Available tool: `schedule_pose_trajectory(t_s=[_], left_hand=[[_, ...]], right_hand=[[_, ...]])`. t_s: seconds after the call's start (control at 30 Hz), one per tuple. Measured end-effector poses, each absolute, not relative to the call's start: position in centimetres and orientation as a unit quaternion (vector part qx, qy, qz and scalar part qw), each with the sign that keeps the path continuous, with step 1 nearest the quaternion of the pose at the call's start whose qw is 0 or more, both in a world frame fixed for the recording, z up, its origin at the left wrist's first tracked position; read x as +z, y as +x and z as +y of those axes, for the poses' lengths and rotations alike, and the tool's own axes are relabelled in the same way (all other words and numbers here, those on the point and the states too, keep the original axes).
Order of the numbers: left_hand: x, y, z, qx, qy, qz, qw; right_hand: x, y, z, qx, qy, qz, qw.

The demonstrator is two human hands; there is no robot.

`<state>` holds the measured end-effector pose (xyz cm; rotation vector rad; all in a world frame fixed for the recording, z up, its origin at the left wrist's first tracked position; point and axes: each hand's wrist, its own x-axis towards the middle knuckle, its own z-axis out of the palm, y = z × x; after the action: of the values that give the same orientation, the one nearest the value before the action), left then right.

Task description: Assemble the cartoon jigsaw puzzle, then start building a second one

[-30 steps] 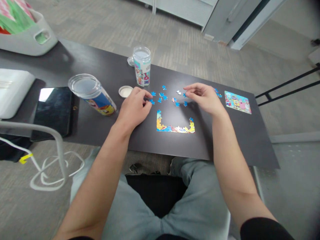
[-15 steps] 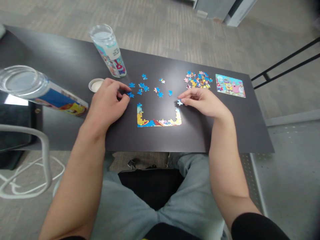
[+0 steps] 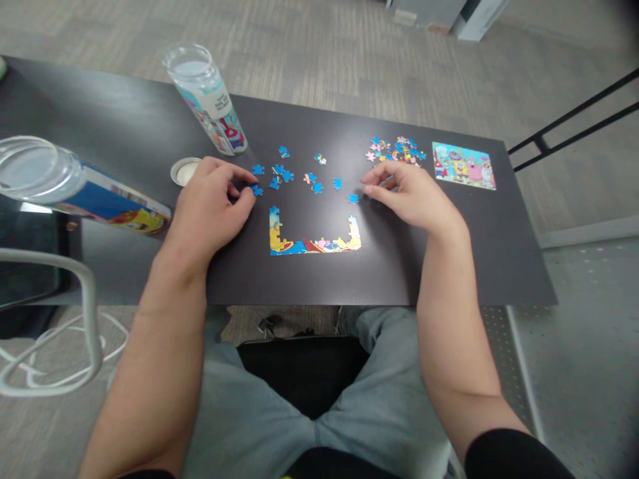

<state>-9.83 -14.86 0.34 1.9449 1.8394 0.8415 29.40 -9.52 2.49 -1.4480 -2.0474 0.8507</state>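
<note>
On the dark table lies a partly joined jigsaw puzzle (image 3: 314, 247), a U-shaped border with its bottom row and two short sides. My right hand (image 3: 407, 193) is just right of a blue puzzle piece (image 3: 353, 199), thumb and forefinger apart with nothing between them. That piece lies flat above the border's right side. My left hand (image 3: 214, 209) rests on the table left of the border, thumb and forefinger apart. Another blue piece (image 3: 256, 190) lies at its fingertips; whether they touch it I cannot tell. Several loose blue pieces (image 3: 279, 174) are spread between my hands.
A heap of mixed pieces (image 3: 397, 150) lies beyond my right hand, beside a picture card (image 3: 464, 166). On the left stand two clear-topped tubes, one far (image 3: 212, 106) and one near (image 3: 120, 199). A white lid (image 3: 184, 171) lies behind my left hand.
My right hand has let go of the blue piece, which now lies on the table, and its fingers have parted. The left hand stays almost still. The view has shifted slightly.
</note>
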Motion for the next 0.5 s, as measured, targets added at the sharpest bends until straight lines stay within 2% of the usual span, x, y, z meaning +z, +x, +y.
schedule_pose_trajectory(t_s=[0.27, 0.5], left_hand=[[-0.2, -10.4, -14.6, 0.316, 0.683, 0.636, 0.173], [-0.1, -10.3, -14.6, 0.312, 0.682, 0.638, 0.176]], right_hand=[[2.5, 28.5, -9.2, 0.371, -0.516, -0.753, 0.169], [2.2, 28.0, -9.1, 0.359, -0.522, -0.754, 0.171]])
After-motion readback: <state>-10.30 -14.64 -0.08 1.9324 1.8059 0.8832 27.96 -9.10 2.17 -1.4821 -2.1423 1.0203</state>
